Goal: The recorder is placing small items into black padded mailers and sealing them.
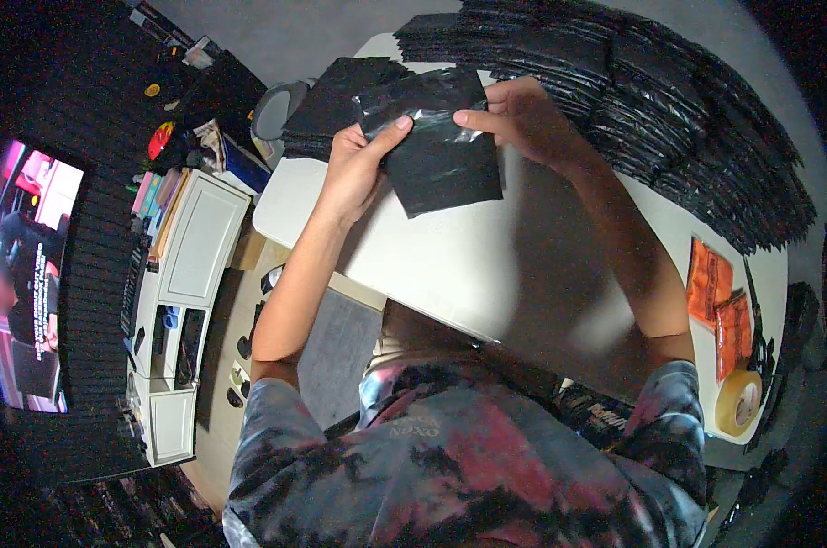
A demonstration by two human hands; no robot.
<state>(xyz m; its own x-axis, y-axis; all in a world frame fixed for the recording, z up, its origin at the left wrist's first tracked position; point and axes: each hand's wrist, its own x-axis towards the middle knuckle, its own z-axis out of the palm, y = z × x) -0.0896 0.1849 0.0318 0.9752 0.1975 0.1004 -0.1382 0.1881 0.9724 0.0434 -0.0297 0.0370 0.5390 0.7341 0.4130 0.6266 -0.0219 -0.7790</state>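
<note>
Between my two hands hangs a black garment in a clear plastic bag [445,169], raised over the white table. My left hand [363,163] pinches its left side, the thumb lying on the shiny plastic. On the upper right edge, my right hand [523,119] grips it with the thumb in front and the fingers behind. Creases and glare run across the upper part of the plastic. Just behind my left hand lies a pile of similar flat black packets [336,96].
Long stacks of black plastic-wrapped packets [632,100] line the far and right side of the white table [413,274]. Orange packets [710,283] and a roll of clear tape [739,402] lie at the right end. Left stand a white cabinet [194,242] and a lit screen [34,274].
</note>
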